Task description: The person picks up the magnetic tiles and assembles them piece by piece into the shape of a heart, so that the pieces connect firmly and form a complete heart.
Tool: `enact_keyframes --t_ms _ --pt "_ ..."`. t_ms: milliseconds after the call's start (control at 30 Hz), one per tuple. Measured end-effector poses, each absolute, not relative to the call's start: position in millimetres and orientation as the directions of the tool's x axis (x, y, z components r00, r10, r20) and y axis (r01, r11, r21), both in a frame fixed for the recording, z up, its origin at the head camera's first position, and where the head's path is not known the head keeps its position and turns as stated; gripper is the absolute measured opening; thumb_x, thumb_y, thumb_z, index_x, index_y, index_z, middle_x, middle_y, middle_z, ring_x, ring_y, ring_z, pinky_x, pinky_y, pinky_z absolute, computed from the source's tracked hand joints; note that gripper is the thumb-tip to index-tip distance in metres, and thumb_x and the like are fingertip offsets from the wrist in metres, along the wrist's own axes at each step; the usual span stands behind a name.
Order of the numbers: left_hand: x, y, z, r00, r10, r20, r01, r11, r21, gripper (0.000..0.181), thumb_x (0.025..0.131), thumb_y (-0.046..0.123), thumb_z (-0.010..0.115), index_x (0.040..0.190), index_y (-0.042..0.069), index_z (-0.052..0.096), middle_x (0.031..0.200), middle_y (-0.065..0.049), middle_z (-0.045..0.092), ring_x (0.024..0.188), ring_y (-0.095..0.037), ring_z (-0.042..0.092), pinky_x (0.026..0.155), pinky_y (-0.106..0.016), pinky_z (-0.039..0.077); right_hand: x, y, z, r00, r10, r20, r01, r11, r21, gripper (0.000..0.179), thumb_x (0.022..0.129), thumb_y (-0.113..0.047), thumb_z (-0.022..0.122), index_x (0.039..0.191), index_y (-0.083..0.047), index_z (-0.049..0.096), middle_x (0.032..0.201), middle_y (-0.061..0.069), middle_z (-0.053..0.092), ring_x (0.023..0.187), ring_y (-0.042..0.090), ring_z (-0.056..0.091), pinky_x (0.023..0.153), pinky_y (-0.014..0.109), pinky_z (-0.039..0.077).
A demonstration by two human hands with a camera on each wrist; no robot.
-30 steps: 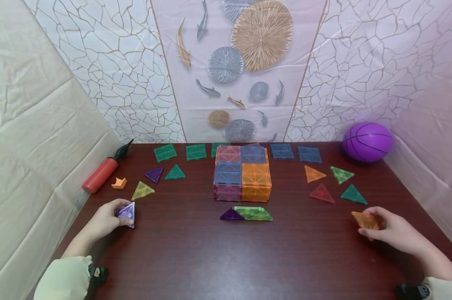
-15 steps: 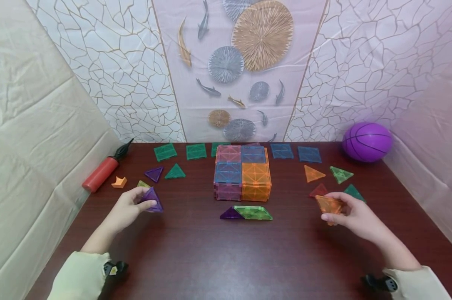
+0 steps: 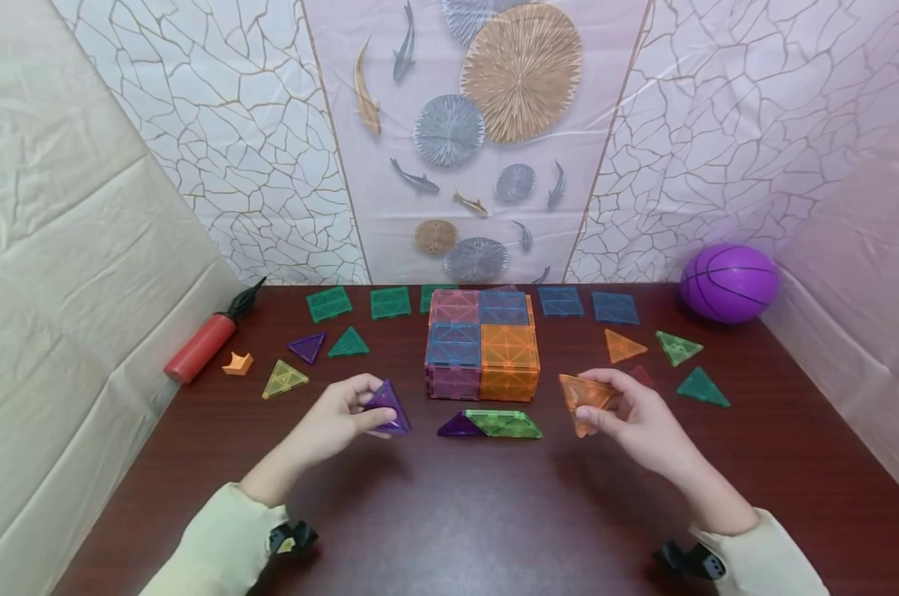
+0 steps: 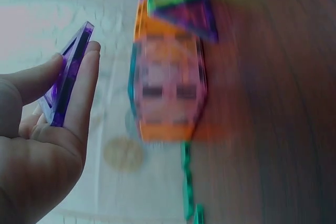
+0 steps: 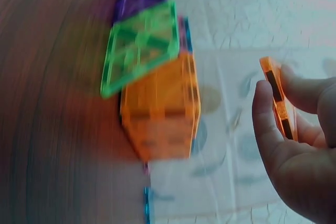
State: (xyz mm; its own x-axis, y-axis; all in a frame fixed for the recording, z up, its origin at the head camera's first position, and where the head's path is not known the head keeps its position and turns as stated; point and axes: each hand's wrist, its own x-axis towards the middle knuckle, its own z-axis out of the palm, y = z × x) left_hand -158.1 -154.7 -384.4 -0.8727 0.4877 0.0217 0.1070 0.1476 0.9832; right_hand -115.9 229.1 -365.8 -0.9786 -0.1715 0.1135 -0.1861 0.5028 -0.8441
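Observation:
My left hand pinches a purple triangular magnetic tile between thumb and fingers, held up above the table. In my right hand an orange triangular magnetic tile is pinched the same way. Between the hands, a purple triangle tile and green tiles form a strip in front of a box built of magnetic tiles. That box has pink, blue and orange squares. The left wrist view shows the purple tile edge-on; the right wrist view shows the orange tile edge-on.
Loose triangle tiles lie on both sides, such as a yellow one and a teal one. Green squares and blue squares line the back. A red pump lies left; a purple ball sits back right.
Both hands have come inward from the table's sides toward the middle, each carrying its triangle tile. The box and the strip before it stay where they were.

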Motion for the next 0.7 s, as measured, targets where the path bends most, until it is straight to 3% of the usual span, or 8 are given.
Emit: enact_keyframes --t_ms 400,700 --pt "-144.3 -93.6 -388.2 -0.801 0.598 -0.007 0.049 0.077 0.996 0.029 0.089 -0.004 0.063 0.112 -0.017 0.053 0.098 -0.03 0.067 0.082 -0.024 0.071 0.074 -0.057 0.053 -105.0 179.9 -373.0 -0.948 -0.259 0.186 -0.268 0.329 -0.906 0.032 0.086 0.001 0.068 0.117 0.007 0.059 0.09 0.018 0.065 0.066 0.012 0.064 0.06 0.033 0.056" --pt "-135.2 -68.5 -391.1 -0.772 0.636 0.022 0.066 0.046 0.997 0.024 0.087 -0.006 0.064 0.109 -0.014 0.055 0.096 -0.031 0.067 0.079 -0.022 0.071 0.072 -0.053 0.055 -98.9 157.1 -375.9 -0.936 -0.249 0.249 -0.328 0.356 -0.875 0.032 0.082 0.0 0.073 0.112 0.002 0.064 0.089 0.013 0.068 0.063 0.009 0.063 0.057 0.032 0.056"
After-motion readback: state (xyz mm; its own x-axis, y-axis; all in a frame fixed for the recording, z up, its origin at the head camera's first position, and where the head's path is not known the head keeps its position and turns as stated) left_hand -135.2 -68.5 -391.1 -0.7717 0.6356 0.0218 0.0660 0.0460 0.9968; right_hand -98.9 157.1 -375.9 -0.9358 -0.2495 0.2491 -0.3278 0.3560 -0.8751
